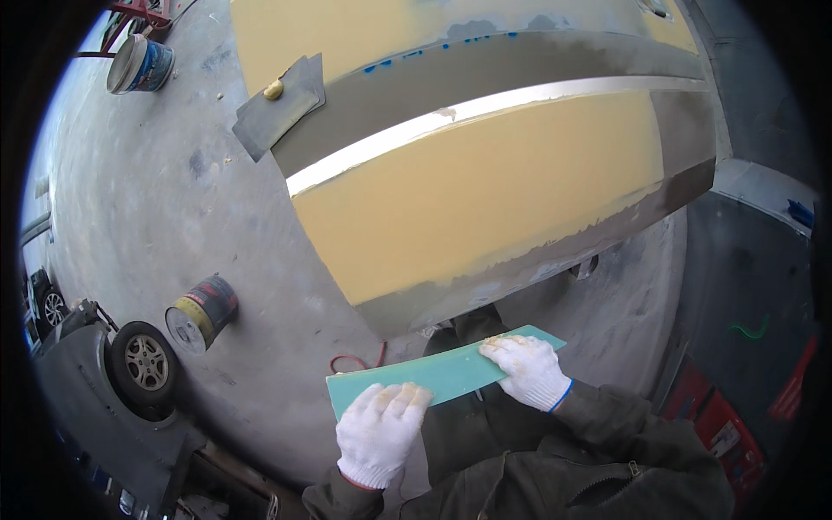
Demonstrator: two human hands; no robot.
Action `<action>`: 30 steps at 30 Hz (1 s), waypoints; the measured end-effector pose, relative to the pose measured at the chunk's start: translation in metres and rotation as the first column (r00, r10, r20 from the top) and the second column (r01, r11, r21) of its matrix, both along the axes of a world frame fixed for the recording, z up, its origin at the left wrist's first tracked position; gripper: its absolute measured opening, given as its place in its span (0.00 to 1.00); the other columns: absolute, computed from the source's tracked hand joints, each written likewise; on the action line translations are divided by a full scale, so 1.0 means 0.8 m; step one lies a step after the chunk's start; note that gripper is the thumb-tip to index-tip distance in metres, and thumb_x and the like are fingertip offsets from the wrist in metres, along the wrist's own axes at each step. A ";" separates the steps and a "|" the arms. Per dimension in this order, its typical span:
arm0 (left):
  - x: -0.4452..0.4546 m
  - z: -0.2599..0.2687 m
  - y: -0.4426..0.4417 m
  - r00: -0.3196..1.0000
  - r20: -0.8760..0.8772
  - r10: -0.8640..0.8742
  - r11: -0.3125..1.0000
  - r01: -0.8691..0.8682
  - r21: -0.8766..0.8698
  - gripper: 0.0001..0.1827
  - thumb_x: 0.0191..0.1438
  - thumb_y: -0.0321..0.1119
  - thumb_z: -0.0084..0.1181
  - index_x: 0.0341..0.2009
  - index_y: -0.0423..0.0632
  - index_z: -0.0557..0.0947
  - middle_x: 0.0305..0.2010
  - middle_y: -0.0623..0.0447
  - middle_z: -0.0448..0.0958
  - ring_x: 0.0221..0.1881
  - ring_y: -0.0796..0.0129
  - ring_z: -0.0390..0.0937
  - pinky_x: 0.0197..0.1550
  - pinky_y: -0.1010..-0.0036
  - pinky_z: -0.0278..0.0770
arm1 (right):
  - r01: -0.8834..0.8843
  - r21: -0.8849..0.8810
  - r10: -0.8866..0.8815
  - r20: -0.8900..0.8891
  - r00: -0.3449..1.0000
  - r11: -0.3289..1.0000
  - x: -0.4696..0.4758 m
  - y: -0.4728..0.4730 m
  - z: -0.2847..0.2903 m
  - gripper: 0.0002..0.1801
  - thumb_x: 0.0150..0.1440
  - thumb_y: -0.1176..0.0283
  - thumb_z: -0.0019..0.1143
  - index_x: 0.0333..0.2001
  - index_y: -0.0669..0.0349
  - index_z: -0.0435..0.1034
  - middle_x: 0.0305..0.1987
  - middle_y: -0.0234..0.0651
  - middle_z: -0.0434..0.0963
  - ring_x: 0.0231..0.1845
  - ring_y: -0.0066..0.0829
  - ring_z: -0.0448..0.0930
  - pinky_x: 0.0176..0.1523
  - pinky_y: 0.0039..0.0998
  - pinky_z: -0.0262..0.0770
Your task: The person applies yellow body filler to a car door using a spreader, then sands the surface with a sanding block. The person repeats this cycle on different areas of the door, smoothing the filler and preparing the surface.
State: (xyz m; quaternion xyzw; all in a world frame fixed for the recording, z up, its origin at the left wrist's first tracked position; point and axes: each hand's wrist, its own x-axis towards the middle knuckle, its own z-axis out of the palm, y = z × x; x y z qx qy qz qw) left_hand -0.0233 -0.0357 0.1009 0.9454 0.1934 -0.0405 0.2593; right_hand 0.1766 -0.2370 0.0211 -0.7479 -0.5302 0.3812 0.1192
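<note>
My left hand (380, 432), in a white knit glove, grips the left end of a long green flat spreader (448, 374). My right hand (528, 369), also gloved, holds that spreader towards its right end. It lies across in front of my body, below the near edge of a car door panel (481, 188) and apart from it. Yellow body filler covers large parts of the panel, with grey areas and a bright bare strip between. Flat grey filler plates (286, 107) with a lump of yellow filler (273, 90) on top rest at the panel's left edge.
A dark tin (213, 305) lies or stands on the concrete floor at left, with a bucket (144, 64) farther up. A car wheel (144, 365) beside dark bodywork is at lower left. A red hose (357, 359) runs under the panel. Red objects (731, 429) sit at lower right.
</note>
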 end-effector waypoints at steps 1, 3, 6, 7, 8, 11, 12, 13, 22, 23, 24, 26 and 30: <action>0.001 0.005 0.002 0.999 -0.042 -0.013 1.000 0.012 -0.011 0.16 0.47 0.31 0.65 0.44 0.56 0.86 0.43 0.61 0.85 0.43 0.68 0.83 0.46 0.69 0.83 | 0.018 0.013 -0.018 -0.019 1.000 1.000 -0.008 -0.001 -0.003 0.22 0.50 0.71 0.65 0.52 0.56 0.81 0.52 0.37 0.87 0.50 0.39 0.87 0.53 0.39 0.83; 0.000 0.015 0.005 0.991 -0.132 -0.027 0.998 0.019 -0.058 0.15 0.47 0.29 0.66 0.42 0.59 0.88 0.41 0.62 0.86 0.44 0.68 0.84 0.48 0.69 0.84 | 0.031 0.003 -0.031 -0.044 0.999 1.000 -0.027 -0.005 -0.008 0.22 0.51 0.70 0.66 0.52 0.56 0.81 0.51 0.37 0.87 0.49 0.39 0.87 0.52 0.39 0.83; -0.012 0.022 0.010 0.979 -0.185 -0.083 0.994 0.069 -0.084 0.15 0.48 0.30 0.65 0.42 0.60 0.88 0.41 0.63 0.86 0.45 0.69 0.84 0.48 0.69 0.84 | 0.071 0.032 -0.066 -0.129 0.989 0.997 -0.060 -0.013 -0.016 0.21 0.52 0.68 0.67 0.52 0.55 0.81 0.51 0.38 0.87 0.47 0.39 0.88 0.51 0.40 0.84; -0.019 0.024 0.012 0.976 -0.190 -0.105 0.993 0.093 -0.073 0.15 0.48 0.30 0.65 0.42 0.60 0.88 0.41 0.63 0.86 0.44 0.69 0.84 0.48 0.69 0.84 | 0.079 0.038 -0.073 -0.141 0.987 0.996 -0.072 -0.016 -0.018 0.22 0.52 0.68 0.67 0.52 0.55 0.81 0.51 0.38 0.87 0.47 0.39 0.88 0.51 0.40 0.84; -0.026 0.026 0.013 0.972 -0.201 -0.121 0.991 0.107 -0.078 0.15 0.48 0.30 0.65 0.42 0.60 0.88 0.42 0.63 0.86 0.44 0.68 0.84 0.48 0.69 0.84 | 0.086 0.046 -0.078 -0.150 0.986 0.995 -0.085 -0.019 -0.021 0.22 0.51 0.68 0.68 0.52 0.55 0.81 0.50 0.38 0.87 0.47 0.39 0.88 0.51 0.40 0.84; -0.049 0.029 0.014 0.982 -0.122 -0.146 0.986 0.134 -0.101 0.17 0.48 0.29 0.65 0.44 0.60 0.88 0.43 0.62 0.87 0.45 0.68 0.85 0.50 0.68 0.84 | 0.122 0.068 -0.110 -0.154 0.982 0.990 -0.126 -0.026 -0.031 0.21 0.53 0.68 0.67 0.52 0.55 0.81 0.52 0.39 0.87 0.48 0.40 0.87 0.52 0.40 0.84; -0.058 0.029 0.013 0.985 -0.073 -0.154 0.983 0.146 -0.109 0.18 0.47 0.29 0.64 0.45 0.60 0.88 0.44 0.62 0.87 0.46 0.68 0.85 0.50 0.68 0.84 | 0.140 0.078 -0.128 -0.148 0.981 0.987 -0.141 -0.028 -0.036 0.21 0.54 0.68 0.66 0.53 0.55 0.81 0.52 0.39 0.87 0.49 0.40 0.87 0.53 0.40 0.84; -0.069 0.031 0.012 0.987 0.021 -0.157 0.975 0.159 -0.158 0.18 0.48 0.30 0.64 0.46 0.57 0.88 0.46 0.60 0.86 0.47 0.67 0.85 0.51 0.68 0.84 | 0.163 0.121 -0.146 -0.137 0.980 0.979 -0.157 -0.029 -0.042 0.21 0.55 0.68 0.65 0.53 0.56 0.81 0.53 0.39 0.87 0.49 0.41 0.87 0.53 0.41 0.84; -0.284 0.033 -0.052 0.913 0.402 -0.069 0.826 0.278 -0.490 0.31 0.45 0.19 0.63 0.57 0.52 0.87 0.56 0.52 0.87 0.55 0.56 0.85 0.60 0.61 0.82 | 0.606 0.253 -0.521 -0.330 0.787 0.754 -0.391 0.053 -0.042 0.16 0.66 0.62 0.63 0.54 0.54 0.83 0.53 0.40 0.87 0.52 0.44 0.87 0.56 0.39 0.84; -0.321 0.034 -0.058 0.936 0.345 -0.065 0.830 0.243 -0.502 0.30 0.46 0.20 0.64 0.57 0.53 0.87 0.56 0.53 0.87 0.55 0.56 0.85 0.59 0.62 0.82 | 0.655 0.245 -0.543 -0.397 0.740 0.714 -0.419 0.075 -0.029 0.16 0.67 0.60 0.64 0.54 0.55 0.83 0.52 0.42 0.87 0.52 0.45 0.87 0.55 0.40 0.83; -0.360 0.038 -0.064 0.957 0.286 -0.056 0.838 0.201 -0.508 0.29 0.47 0.20 0.64 0.57 0.54 0.87 0.55 0.53 0.87 0.55 0.56 0.85 0.59 0.62 0.83 | 0.690 0.174 -0.542 -0.496 0.678 0.703 -0.443 0.094 -0.011 0.17 0.67 0.59 0.64 0.54 0.56 0.82 0.50 0.46 0.87 0.50 0.49 0.86 0.53 0.41 0.82; -0.436 0.047 -0.069 0.991 0.135 0.015 0.838 0.061 -0.542 0.26 0.52 0.21 0.65 0.55 0.55 0.88 0.54 0.54 0.88 0.53 0.56 0.86 0.57 0.64 0.83 | 0.681 0.083 -0.504 -0.610 0.611 0.727 -0.490 0.141 0.027 0.21 0.68 0.55 0.64 0.55 0.59 0.81 0.47 0.47 0.87 0.47 0.44 0.87 0.52 0.38 0.81; -0.557 0.057 -0.072 0.782 -0.303 0.545 0.434 -0.573 -0.695 0.26 0.63 0.38 0.69 0.61 0.38 0.83 0.54 0.46 0.87 0.53 0.69 0.84 0.60 0.71 0.79 | 0.641 -0.079 -0.455 -0.770 0.447 0.763 -0.582 0.208 0.114 0.26 0.67 0.49 0.65 0.59 0.57 0.80 0.50 0.45 0.88 0.51 0.34 0.87 0.57 0.34 0.80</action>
